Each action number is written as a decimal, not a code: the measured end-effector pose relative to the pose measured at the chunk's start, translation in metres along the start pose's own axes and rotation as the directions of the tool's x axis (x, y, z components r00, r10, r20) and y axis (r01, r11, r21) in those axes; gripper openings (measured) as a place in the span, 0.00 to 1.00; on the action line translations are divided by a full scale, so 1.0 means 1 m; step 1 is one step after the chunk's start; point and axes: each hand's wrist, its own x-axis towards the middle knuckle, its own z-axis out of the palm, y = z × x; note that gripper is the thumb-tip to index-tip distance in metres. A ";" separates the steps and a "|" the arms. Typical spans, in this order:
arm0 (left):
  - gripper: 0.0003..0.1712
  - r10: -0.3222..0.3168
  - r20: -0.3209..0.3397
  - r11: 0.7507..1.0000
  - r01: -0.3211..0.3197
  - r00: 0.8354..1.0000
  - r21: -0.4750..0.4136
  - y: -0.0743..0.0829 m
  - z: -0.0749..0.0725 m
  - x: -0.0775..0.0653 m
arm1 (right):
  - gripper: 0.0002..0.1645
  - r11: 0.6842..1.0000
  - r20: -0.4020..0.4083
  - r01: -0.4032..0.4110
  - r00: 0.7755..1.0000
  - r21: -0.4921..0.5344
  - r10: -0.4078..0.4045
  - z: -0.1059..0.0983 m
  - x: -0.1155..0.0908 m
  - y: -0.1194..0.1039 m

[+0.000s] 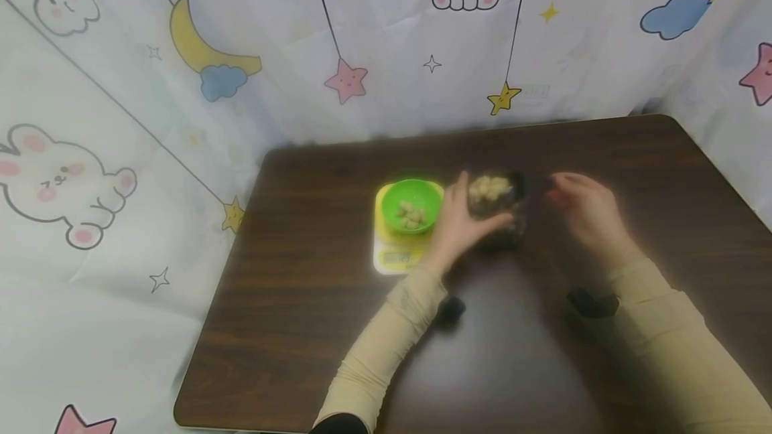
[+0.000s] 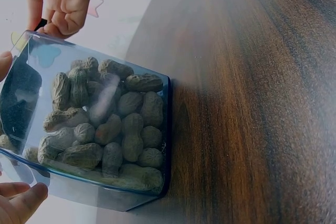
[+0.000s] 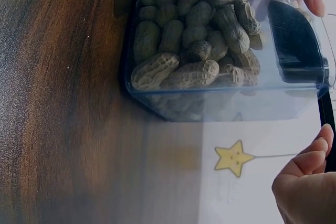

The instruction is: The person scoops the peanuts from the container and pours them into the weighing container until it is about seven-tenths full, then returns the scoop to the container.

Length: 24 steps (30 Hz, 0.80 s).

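A clear plastic box (image 2: 113, 198) stands on the table, partly filled with unshelled peanuts (image 3: 197, 35). My left hand (image 1: 455, 226) grips it from the left, thumb and fingers spread around opposite sides near the rim. A black scoop (image 3: 296, 43) shows through the upper wall, over the peanuts, its handle reaching out past the rim. To the right of the box, my right hand (image 1: 585, 213) pinches that handle with curled fingers. Left of my left hand, a green bowl (image 1: 395, 193) with several peanuts (image 1: 412, 215) sits on a yellow and white kitchen scale (image 1: 380, 250).
The dark wood table (image 1: 289, 300) has rounded corners. A white curtain (image 1: 398, 32) printed with stars, moons and bears hangs behind and beside it. The scale's display (image 1: 397, 258) faces the near edge, its digits blurred.
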 end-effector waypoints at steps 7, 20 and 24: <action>0.65 0.005 0.001 1.000 -0.005 1.000 -0.004 -0.001 0.000 0.000 | 0.14 0.997 0.031 -0.006 1.000 0.074 0.003 -0.002 0.002 -0.001; 0.65 -0.001 0.001 1.000 0.001 1.000 0.016 0.000 -0.001 0.000 | 0.15 0.967 0.103 -0.080 0.993 0.242 0.057 -0.008 0.002 -0.004; 0.66 -0.007 -0.002 1.000 0.007 1.000 0.012 -0.001 0.000 0.002 | 0.15 0.956 0.119 -0.104 0.990 0.274 0.074 -0.008 0.001 -0.005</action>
